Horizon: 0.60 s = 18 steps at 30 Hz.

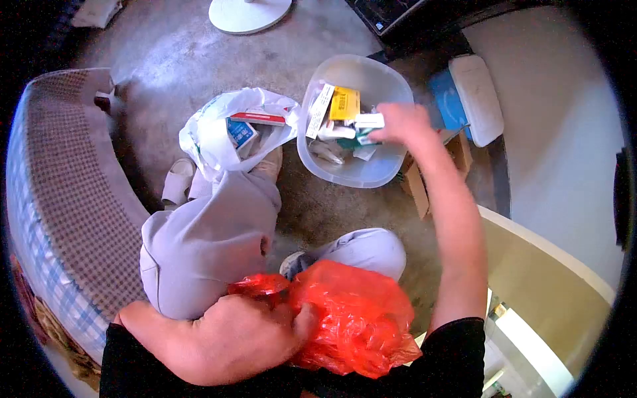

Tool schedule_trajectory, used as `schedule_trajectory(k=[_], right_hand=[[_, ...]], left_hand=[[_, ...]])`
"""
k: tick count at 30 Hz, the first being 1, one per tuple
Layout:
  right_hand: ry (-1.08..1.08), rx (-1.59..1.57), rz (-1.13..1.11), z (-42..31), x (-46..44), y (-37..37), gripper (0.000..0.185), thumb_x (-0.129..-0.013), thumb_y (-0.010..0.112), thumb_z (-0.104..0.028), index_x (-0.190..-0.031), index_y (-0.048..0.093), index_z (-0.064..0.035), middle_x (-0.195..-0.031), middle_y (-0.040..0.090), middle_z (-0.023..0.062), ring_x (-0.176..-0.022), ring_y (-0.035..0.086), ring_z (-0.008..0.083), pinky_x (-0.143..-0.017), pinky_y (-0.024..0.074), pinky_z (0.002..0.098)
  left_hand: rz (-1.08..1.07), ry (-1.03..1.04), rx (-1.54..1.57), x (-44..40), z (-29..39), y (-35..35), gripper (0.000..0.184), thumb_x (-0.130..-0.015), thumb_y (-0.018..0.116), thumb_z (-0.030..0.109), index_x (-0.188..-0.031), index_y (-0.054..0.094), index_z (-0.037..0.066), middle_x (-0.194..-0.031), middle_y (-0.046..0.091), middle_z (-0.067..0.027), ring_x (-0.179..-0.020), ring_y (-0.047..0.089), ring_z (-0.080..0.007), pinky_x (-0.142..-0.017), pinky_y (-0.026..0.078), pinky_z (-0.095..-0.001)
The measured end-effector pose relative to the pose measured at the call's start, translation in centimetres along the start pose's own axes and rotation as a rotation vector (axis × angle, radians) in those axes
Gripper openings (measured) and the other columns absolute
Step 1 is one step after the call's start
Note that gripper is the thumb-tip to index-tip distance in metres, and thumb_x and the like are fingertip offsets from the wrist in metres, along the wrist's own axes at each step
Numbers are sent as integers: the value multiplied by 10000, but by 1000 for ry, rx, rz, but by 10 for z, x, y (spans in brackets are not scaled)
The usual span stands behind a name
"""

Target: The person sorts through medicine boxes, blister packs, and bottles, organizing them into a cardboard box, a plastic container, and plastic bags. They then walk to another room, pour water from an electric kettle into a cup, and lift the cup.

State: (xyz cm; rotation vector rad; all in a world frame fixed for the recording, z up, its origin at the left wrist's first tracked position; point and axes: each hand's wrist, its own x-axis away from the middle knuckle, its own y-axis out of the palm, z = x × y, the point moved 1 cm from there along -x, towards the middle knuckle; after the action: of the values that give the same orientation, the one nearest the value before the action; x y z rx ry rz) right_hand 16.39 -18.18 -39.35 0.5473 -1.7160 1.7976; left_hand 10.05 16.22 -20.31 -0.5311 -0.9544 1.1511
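Note:
In the head view my left hand [255, 328] lies in my lap, its fingers closed on the edge of a crumpled red plastic bag [355, 318]. My right hand [403, 125] reaches over the right side of a translucent plastic tub [317, 166] and grips a small white box [369, 121]. Inside the tub are a yellow box [345, 103], a long white box [320, 111] with dark print, and a green and white pack [350, 141]. Left of the tub, a white plastic bag [215, 142] stands open, with a blue box [241, 132] and a red and white box [259, 118] in it.
A cushioned seat or bed with checked cloth [79, 179] runs along the left. A pale slipper [178, 180] lies on the concrete floor. At the right stand a cardboard box [416, 187] and a blue container with a white lid [478, 99]. A round white base [249, 16] is at the top.

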Motion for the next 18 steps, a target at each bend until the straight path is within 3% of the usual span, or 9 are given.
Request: schedule_trajectory(k=[11,14,17,18], right_hand=[[119,23,115,15,7,-37,537,-669,753,-511,-1028,674,-119,-1028,686,129,-982,653,300,-812,523,442],[169,1,115,15,6,-39,536,-677,734,-526,-1016,691,-114,-1018,693,131,-958,664,301,-795,532,437],[224,-50,102,15,6,-46,531,-688,714,-539,-1004,705,-112,-1018,698,130,-939,673,299,-778,540,431],[243,-69,97,15,6,-47,530,-691,708,-543,-1000,708,-112,-1019,699,130,-933,675,298,-772,542,430]], left_hand=[[-16,3,-135,6,6,2,303,-848,559,228,-1098,636,76,-821,659,-96,-646,645,-268,-475,513,-397],[-136,-104,14,3,6,-3,269,-857,556,217,-1066,641,72,-782,653,-94,-637,644,-256,-487,517,-420],[9,-77,8,6,5,8,242,-872,547,211,-1037,642,62,-744,641,-94,-628,640,-256,-515,522,-417],[-30,-93,-14,6,5,8,256,-884,536,229,-1051,643,67,-764,650,-102,-677,649,-270,-584,530,-429]])
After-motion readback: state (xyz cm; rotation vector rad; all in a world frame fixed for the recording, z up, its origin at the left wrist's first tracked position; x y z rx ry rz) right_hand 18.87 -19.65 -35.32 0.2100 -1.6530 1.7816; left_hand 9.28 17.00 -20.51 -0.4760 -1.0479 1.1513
